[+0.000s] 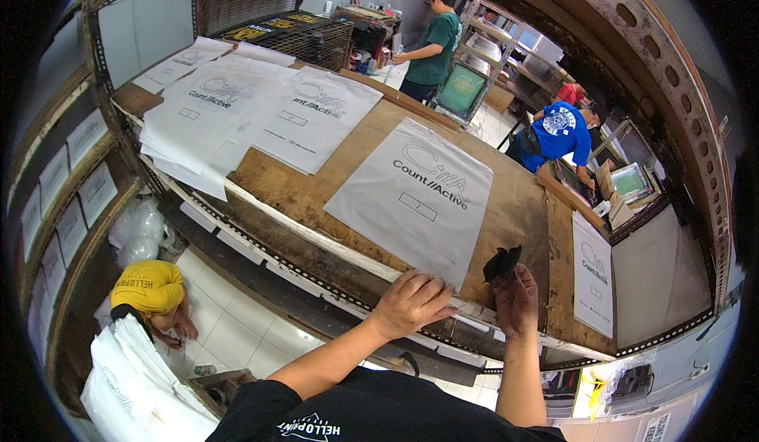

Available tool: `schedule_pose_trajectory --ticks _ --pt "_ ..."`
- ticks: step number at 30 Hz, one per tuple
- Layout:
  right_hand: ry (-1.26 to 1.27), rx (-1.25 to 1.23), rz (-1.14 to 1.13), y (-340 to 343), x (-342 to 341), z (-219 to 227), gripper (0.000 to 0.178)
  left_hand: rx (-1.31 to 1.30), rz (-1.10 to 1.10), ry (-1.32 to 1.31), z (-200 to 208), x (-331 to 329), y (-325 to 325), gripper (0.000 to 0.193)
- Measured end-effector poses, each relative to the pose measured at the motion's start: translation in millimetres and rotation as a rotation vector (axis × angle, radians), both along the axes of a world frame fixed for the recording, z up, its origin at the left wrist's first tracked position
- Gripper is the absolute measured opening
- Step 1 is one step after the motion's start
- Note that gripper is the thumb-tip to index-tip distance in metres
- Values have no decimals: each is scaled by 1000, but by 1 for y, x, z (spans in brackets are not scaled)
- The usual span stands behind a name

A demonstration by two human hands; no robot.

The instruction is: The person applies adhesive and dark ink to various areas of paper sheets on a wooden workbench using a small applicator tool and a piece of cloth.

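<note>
A thin white sheet [411, 193], printed in black and like a plastic bag, lies flat on the brown wooden board [360, 137] in front of me. Over its near edge rests my left hand [415, 304], thumb apart and fingers loosely bent, touching the corner of the sheet. My right hand [516, 301], its fingertips stained dark, pinches a crumpled black rag [503, 265] just to the right of the sheet. The rag is held up above the board's near edge.
More printed sheets [217, 98] overlap on the left of the board, and one sheet [591, 272] lies at the right end. Perforated metal rails [680, 70] frame the shelf. People in green [437, 47], blue [563, 130] and yellow [148, 288] are nearby. White sheets [142, 387] are stacked lower left.
</note>
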State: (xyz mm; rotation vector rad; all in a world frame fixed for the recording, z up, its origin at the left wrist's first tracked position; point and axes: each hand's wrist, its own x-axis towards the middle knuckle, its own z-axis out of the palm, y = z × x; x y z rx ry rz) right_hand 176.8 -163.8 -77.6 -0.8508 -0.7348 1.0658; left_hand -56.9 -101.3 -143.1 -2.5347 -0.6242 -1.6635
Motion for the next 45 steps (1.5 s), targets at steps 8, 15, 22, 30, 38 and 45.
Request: schedule_pose_trajectory --ticks 8,15,22,30,38,45 --pt "-78 -19 3 1 -3 -1 13 4 21 -8 -6 3 1 44" --pt "-39 -25 9 -3 4 -7 16 10 10 18 -1 0 0 44" --pt "201 -51 -51 1 3 18 21 16 18 -7 -4 3 0 44" --pt "-146 31 -96 -7 -8 42 15 -12 15 2 -3 3 -2 43" --pt "-181 55 -3 -2 -13 46 10 5 18 6 -4 3 0 43" --pt "-232 72 10 2 -4 43 8 -24 28 6 -4 4 -1 42"
